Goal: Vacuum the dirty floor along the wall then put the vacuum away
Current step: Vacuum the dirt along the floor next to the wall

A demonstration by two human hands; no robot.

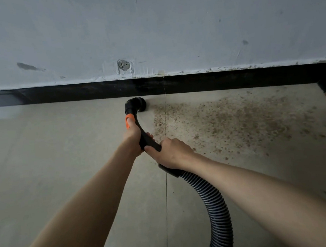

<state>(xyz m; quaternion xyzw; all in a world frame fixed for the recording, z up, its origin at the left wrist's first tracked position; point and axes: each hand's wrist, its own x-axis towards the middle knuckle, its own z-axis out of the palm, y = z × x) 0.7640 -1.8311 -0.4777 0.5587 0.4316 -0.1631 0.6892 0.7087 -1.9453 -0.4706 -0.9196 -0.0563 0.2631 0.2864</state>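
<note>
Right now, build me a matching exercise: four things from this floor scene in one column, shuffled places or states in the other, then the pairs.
Things:
1. round black brush nozzle
2. ribbed black vacuum hose
3. brown scattered dirt
4. orange clip on the wand

Places or states:
A. just above the left hand
B. spread over the tiles right of the nozzle
C. at the black baseboard
D. trailing below the right hand

Pairs: 1-C, 2-D, 3-B, 4-A

Glossy floor tiles (64, 170); ribbed plastic hose (215, 201)
</note>
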